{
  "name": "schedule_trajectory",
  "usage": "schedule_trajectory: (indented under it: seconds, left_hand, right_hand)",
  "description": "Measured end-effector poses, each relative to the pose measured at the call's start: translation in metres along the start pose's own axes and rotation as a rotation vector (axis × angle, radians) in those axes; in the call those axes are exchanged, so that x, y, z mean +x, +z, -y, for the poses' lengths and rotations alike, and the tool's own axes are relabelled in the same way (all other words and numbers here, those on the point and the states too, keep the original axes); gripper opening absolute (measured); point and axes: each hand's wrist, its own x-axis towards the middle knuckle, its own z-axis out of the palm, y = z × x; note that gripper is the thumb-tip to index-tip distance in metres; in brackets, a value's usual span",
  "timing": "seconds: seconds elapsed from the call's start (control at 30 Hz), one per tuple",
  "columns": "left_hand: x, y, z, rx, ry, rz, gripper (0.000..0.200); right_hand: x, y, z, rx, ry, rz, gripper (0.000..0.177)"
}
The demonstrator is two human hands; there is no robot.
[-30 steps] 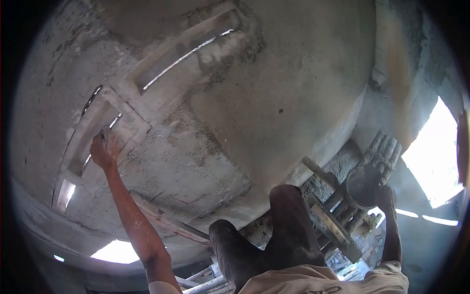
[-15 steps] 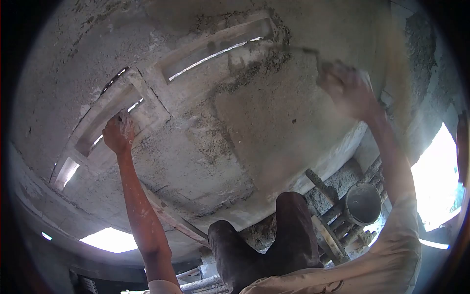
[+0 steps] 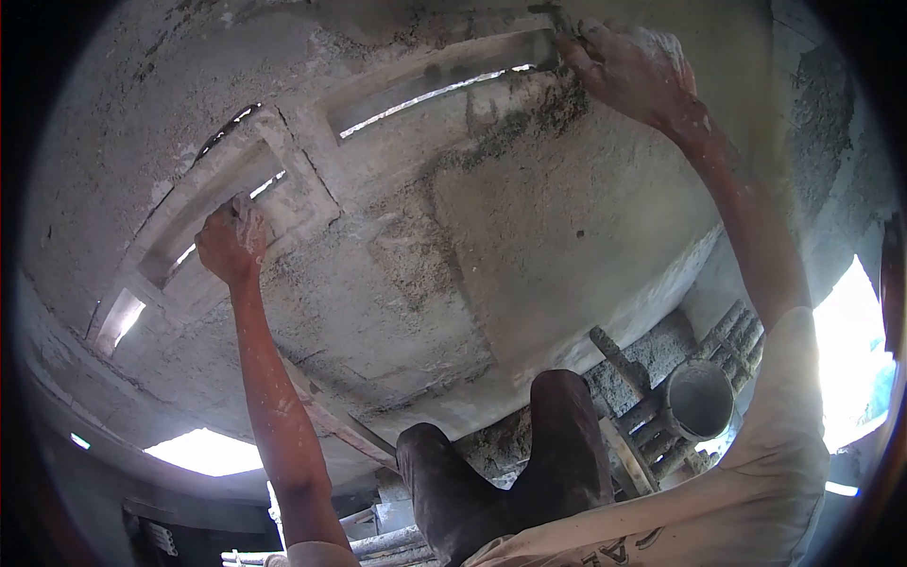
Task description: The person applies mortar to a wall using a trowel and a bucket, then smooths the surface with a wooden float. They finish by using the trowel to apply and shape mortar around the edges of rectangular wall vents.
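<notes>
My left hand (image 3: 231, 241) grips the lower edge of a narrow vent slot (image 3: 203, 203) in the rough plastered wall (image 3: 529, 227). My right hand (image 3: 635, 68) is raised high against the wall, at the right end of a second vent slot (image 3: 435, 80). It is closed around a small dark tool, apparently a trowel (image 3: 548, 13), whose tip pokes out past the fingers. Wet grey mortar (image 3: 529, 109) is smeared just below that slot. My bent knees (image 3: 557, 416) in dark trousers show at the bottom.
A round bucket (image 3: 699, 399) of grey mortar sits on a scaffold of wooden poles (image 3: 661, 416) at lower right. Bright openings glare at the right (image 3: 850, 359) and lower left (image 3: 208, 452). A board (image 3: 340, 430) runs along the wall base.
My right hand has come up from the bucket to the wall, then further up and left to the upper slot's end. My left hand has kept its grip on the slot edge.
</notes>
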Motion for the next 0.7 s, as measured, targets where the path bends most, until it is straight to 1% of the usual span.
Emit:
schedule_trajectory:
  seconds: [0.03,0.13,0.2,0.23,0.33,0.43,0.47,0.53,0.63,0.7]
  left_hand:
    - [0.0,0.0,0.0,0.008,0.003,-0.026,0.031]
    - [0.002,0.001,0.003,0.028,0.008,0.033,0.033]
    - [0.002,-0.001,0.002,0.028,-0.004,0.062,0.033]
    - [0.003,-0.003,0.003,0.03,-0.012,0.072,0.033]
    - [0.003,-0.005,-0.002,-0.066,-0.068,0.072,0.036]
    - [-0.001,0.0,0.005,-0.087,0.004,0.028,0.036]
    - [-0.002,0.0,0.004,-0.048,-0.003,0.052,0.038]
    - [0.002,0.0,0.004,0.038,-0.004,0.098,0.042]
    - [0.002,-0.003,0.001,0.035,-0.017,0.105,0.04]
    - [0.004,-0.004,-0.001,0.023,-0.034,0.126,0.04]
  right_hand:
    - [0.005,0.003,0.003,-0.013,0.02,0.028,0.039]
    - [0.008,0.021,0.013,-0.055,-0.123,-0.109,0.038]
    - [0.012,0.044,-0.012,-0.04,-0.172,-0.078,0.038]
    - [0.015,0.039,-0.007,-0.031,-0.197,-0.067,0.038]
    - [0.012,0.016,0.012,-0.113,-0.138,0.017,0.04]
    - [-0.001,0.017,0.02,-0.09,-0.084,0.098,0.041]
    - [0.0,0.015,0.02,-0.115,-0.094,0.106,0.041]
    - [-0.001,0.015,0.02,-0.154,-0.104,0.12,0.041]
    - [0.007,0.023,0.019,-0.121,-0.031,0.008,0.041]
    - [0.001,0.03,0.01,-0.148,-0.126,0.033,0.039]
